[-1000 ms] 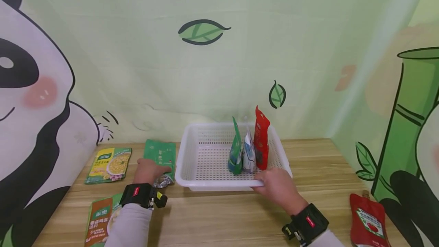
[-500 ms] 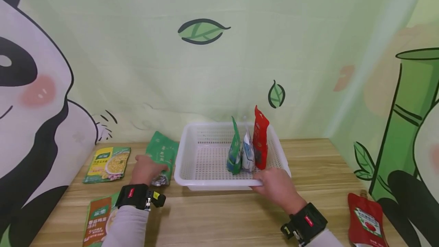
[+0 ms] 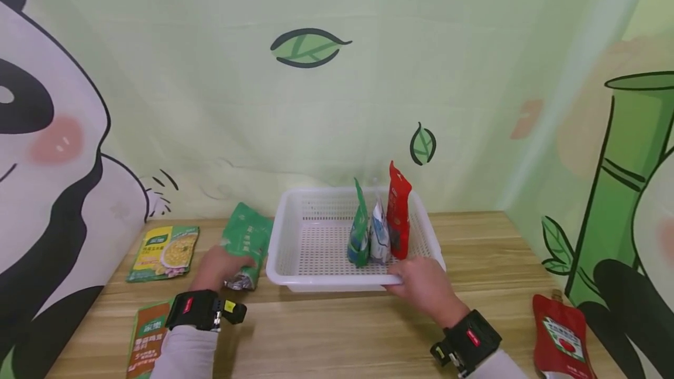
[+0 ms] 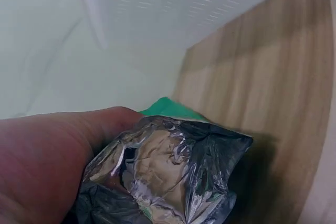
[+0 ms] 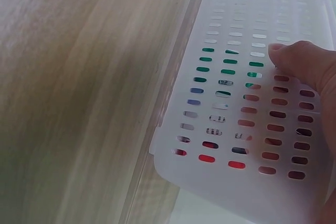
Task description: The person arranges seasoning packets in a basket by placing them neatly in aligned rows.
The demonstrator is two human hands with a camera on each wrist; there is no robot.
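Note:
My left hand grips a green pouch by its near end, left of the white basket. In the left wrist view, the pouch's crumpled silver foil bottom faces the camera beside my thumb. My right hand holds the basket's front rim near its right corner. In the right wrist view my thumb presses on the outside of the slotted wall. Inside the basket stand a green packet, a white and blue packet and a red packet, side by side.
A yellow soup packet lies at the back left of the wooden table. A brown and green packet is partly under my left forearm. A red spouted ketchup pouch lies at the right. A printed cloth backdrop stands behind.
The green pouch has turned so that its top tilts left and its near end has shifted, with my left hand drawn slightly back and left. My right hand keeps its hold on the rim.

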